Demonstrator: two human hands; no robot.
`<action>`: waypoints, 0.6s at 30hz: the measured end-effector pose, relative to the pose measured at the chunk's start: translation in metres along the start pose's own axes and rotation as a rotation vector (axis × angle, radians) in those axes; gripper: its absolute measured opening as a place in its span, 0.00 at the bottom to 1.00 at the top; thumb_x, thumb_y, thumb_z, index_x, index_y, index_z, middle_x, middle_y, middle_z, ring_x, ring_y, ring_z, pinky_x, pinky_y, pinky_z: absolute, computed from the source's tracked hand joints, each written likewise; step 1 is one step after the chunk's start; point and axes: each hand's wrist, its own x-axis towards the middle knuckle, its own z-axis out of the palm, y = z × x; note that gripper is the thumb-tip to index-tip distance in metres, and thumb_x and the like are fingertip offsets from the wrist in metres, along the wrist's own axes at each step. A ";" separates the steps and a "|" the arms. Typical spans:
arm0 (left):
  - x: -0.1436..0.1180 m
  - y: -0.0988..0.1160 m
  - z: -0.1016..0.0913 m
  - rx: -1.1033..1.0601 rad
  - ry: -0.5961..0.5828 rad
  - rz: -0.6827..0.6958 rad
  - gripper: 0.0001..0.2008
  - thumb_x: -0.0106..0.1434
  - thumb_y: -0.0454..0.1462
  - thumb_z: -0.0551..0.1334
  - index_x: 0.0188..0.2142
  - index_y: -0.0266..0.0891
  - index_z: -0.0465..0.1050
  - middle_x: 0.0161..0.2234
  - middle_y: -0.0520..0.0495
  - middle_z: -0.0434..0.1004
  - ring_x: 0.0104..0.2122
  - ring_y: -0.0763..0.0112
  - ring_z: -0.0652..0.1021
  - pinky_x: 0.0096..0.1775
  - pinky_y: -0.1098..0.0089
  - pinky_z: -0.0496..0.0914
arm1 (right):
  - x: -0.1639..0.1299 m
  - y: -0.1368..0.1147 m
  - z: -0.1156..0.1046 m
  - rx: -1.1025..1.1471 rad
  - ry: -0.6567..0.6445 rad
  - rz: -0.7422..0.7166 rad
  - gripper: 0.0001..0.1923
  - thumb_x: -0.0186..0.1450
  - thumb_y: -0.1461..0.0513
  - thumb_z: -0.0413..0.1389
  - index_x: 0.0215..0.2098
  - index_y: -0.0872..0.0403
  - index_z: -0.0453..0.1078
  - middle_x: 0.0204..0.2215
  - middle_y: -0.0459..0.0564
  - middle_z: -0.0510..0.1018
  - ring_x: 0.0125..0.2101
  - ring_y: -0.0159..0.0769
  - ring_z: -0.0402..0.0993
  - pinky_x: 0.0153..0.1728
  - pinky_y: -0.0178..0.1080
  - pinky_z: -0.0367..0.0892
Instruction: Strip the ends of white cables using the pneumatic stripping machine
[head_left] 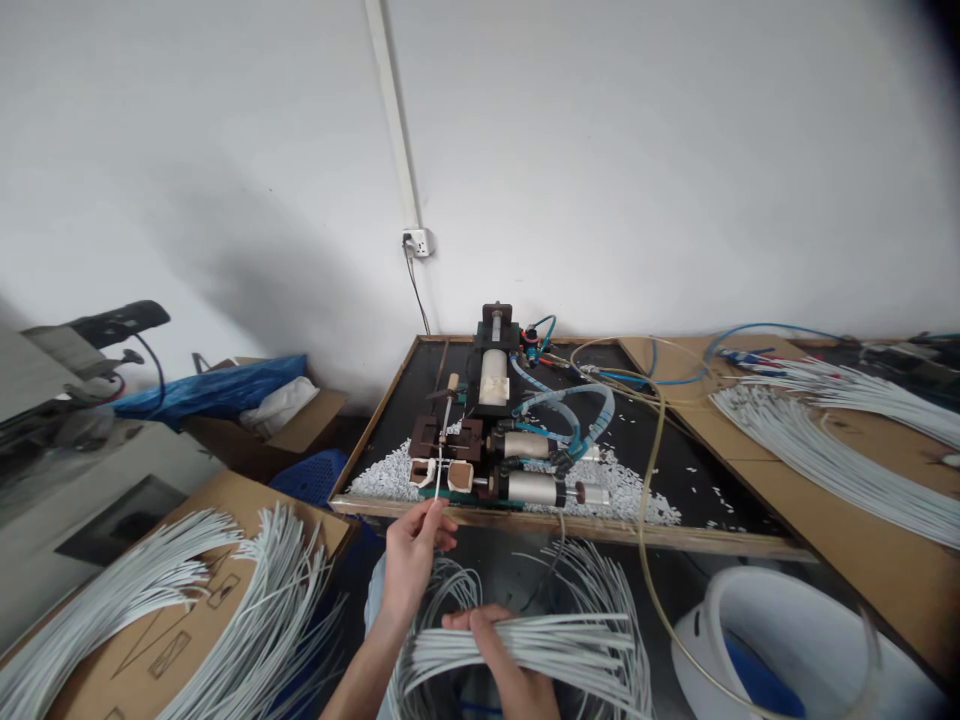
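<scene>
My left hand (414, 557) pinches a single white cable (439, 476) and holds its end up at the front jaws of a small pneumatic stripping machine (480, 440) on a black-topped bench. My right hand (504, 655) is lower, closed around a bundle of white cables (540, 645) that loops across my lap. White offcut bits (637, 495) lie heaped around the machine's base.
A cardboard box (150, 640) at the lower left carries fanned white cables (247, 600). More white cables (825, 450) lie on the brown table at right. A white bucket (757, 620) stands at the lower right. Blue air hoses (570, 405) loop behind the machine. A wall socket (418, 242) sits above.
</scene>
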 end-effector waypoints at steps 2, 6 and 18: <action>0.000 0.000 0.000 -0.019 -0.005 -0.016 0.15 0.60 0.49 0.64 0.32 0.38 0.75 0.23 0.50 0.78 0.19 0.69 0.76 0.24 0.71 0.70 | 0.001 0.000 0.000 0.003 0.002 -0.004 0.24 0.49 0.39 0.64 0.20 0.50 0.79 0.25 0.54 0.85 0.31 0.53 0.83 0.39 0.52 0.76; -0.001 0.000 0.000 -0.031 0.011 -0.033 0.16 0.60 0.49 0.64 0.32 0.39 0.74 0.22 0.51 0.77 0.19 0.69 0.76 0.24 0.72 0.70 | 0.002 0.003 0.000 -0.017 0.014 0.006 0.24 0.48 0.38 0.64 0.20 0.50 0.79 0.25 0.55 0.85 0.31 0.54 0.83 0.40 0.53 0.76; 0.000 -0.008 0.001 -0.046 0.016 -0.037 0.13 0.62 0.48 0.64 0.32 0.41 0.73 0.21 0.52 0.77 0.18 0.69 0.75 0.23 0.72 0.69 | 0.000 -0.001 -0.001 -0.042 0.029 -0.011 0.25 0.49 0.37 0.62 0.20 0.50 0.79 0.25 0.55 0.85 0.32 0.54 0.83 0.40 0.53 0.76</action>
